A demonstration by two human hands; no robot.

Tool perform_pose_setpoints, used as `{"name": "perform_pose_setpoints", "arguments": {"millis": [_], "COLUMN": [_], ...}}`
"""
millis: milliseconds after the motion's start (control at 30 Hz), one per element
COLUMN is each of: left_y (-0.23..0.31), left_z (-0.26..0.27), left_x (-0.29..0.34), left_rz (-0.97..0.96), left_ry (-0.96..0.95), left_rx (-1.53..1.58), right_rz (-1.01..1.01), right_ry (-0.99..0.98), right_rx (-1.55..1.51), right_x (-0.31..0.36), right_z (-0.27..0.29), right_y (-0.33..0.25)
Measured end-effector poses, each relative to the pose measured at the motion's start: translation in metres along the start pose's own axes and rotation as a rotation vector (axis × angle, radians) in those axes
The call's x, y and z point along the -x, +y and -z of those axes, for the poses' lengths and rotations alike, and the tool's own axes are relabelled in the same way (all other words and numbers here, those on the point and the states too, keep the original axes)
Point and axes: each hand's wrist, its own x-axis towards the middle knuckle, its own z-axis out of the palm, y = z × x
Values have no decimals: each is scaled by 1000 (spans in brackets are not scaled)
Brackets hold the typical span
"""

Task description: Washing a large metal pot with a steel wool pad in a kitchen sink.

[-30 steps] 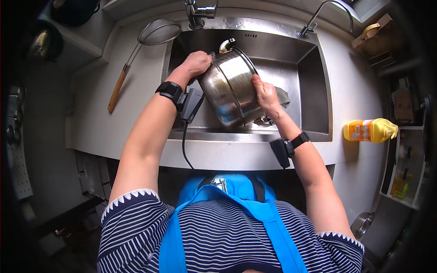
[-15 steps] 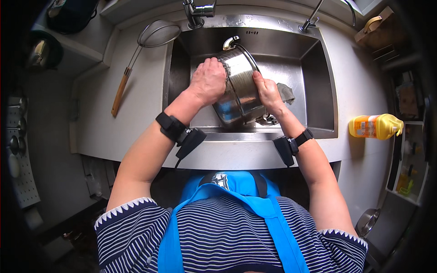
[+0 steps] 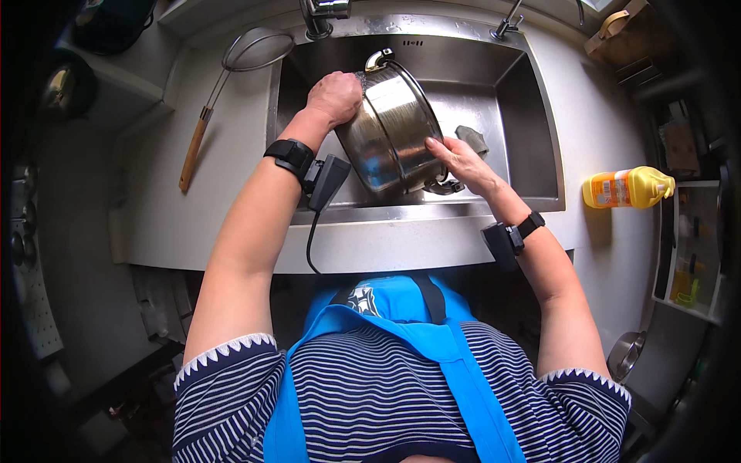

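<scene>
A shiny steel pot (image 3: 386, 127) lies tilted on its side in the sink (image 3: 532, 123), its rim toward the right. One loop handle (image 3: 378, 60) points to the far side, the other (image 3: 445, 187) toward me. My left hand (image 3: 336, 96) is closed on a grey steel wool scrubber (image 3: 360, 79), mostly hidden by the fingers, against the pot's upper left wall near the far handle. My right hand (image 3: 463, 160) grips the pot at its rim, thumb on the outside; its other fingers are partly hidden.
A grey-green cloth (image 3: 472, 140) lies in the sink right of the pot. Left on the counter rests a wire strainer (image 3: 197, 147) with a wooden handle; a yellow bottle (image 3: 629, 188) is at the right. A faucet (image 3: 318, 19) stands behind the sink.
My left hand has slid along the pot's wall, away from me and a little left, toward the far handle. The right hand still holds the rim. The whole view has shifted slightly.
</scene>
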Motion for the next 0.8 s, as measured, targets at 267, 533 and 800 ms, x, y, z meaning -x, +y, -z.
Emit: {"name": "perform_pose_setpoints", "arguments": {"millis": [267,533,800], "left_y": [23,61,30], "left_z": [-2,-8,-10], "left_x": [21,47,8], "left_rz": [68,-68,5], "left_ry": [278,573,463], "left_rx": [116,120,136], "right_rz": [93,-14,116], "right_ry": [85,70,-109], "right_rx": [67,-160,-28], "right_x": [14,-22,35], "right_z": [-8,10,10], "right_y": [-7,-34,-29]}}
